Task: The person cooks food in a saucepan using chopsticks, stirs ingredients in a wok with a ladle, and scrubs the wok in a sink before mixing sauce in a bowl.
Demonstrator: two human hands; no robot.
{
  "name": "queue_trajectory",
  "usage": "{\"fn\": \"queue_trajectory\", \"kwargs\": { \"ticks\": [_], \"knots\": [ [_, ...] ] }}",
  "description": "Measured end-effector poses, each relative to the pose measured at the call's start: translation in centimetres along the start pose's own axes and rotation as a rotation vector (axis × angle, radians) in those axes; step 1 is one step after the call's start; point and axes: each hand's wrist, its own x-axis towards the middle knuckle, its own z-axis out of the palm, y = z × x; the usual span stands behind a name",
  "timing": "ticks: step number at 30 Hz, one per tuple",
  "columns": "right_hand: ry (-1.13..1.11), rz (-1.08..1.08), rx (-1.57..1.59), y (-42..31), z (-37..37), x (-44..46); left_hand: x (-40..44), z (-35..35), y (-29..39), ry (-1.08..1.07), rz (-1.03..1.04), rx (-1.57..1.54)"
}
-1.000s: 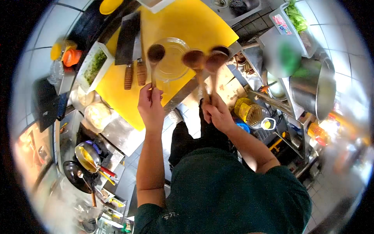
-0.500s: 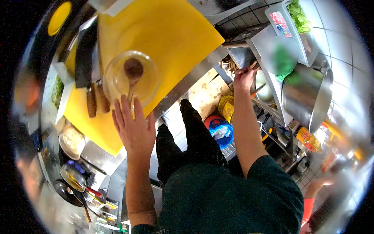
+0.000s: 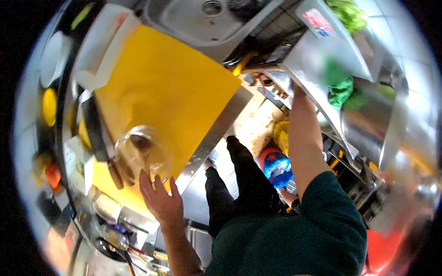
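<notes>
Head view, left hand: spread, 7 o'clock, by bowl.
Right hand: hidden, 2 o'clock; can't tell.
Bowl: best steadied lightly.

Dark green short-sleeved top, black trousers.

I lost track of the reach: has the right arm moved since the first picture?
Yes. Against the yellow board, the right arm has moved rightward, away from it, reaching under the metal shelf; its hand is hidden.
</notes>
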Motion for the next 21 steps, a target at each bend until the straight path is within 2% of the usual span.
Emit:
{"fn": "queue_trajectory", "kwargs": {
  "ticks": [2,4,5,6,7,9,13,16,17,19,20,21],
  "knots": [
    [-0.141,0.088,0.164,0.2,-1.3,0.4,-0.2,0.6,-0.6,0.025,-0.011,-0.035],
    [-0.339,0.241,0.514,0.6,-2.4,0.7,0.1,0.9,-1.2,0.027,-0.039,-0.069],
    [-0.391,0.416,1.005,1.0,-2.9,0.8,0.2,0.6,-1.2,0.039,-0.030,-0.074],
    [-0.262,0.763,1.909,1.4,-3.4,0.9,0.4,0.3,-1.3,0.052,-0.011,-0.088],
    [-0.098,1.032,2.391,1.8,-3.8,0.9,0.6,0.4,-1.4,0.057,-0.001,-0.081],
    [-0.005,1.249,2.563,2.1,-4.2,0.8,0.8,-0.2,-1.4,0.031,0.017,-0.103],
    [-0.050,1.459,2.498,1.7,-5.4,-0.3,1.6,-1.2,-1.5,-0.004,0.057,-0.133],
    [-0.291,1.574,2.232,1.0,-6.4,-1.8,1.2,-0.8,-2.1,0.036,0.056,-0.262],
    [-0.469,1.520,2.046,0.8,-7.0,-2.8,1.1,-1.0,-2.3,0.041,0.048,-0.311],
    [-0.726,0.866,1.073,0.3,-6.8,-6.8,0.9,-1.9,-2.4,0.091,0.022,-0.489],
    [-0.731,0.536,0.655,0.1,-6.9,-9.3,0.8,-2.8,-2.3,0.136,0.004,-0.618],
    [-0.495,0.614,0.581,-0.8,-7.0,-12.5,0.5,-3.5,-2.3,0.184,-0.016,-0.746]
  ]
}}
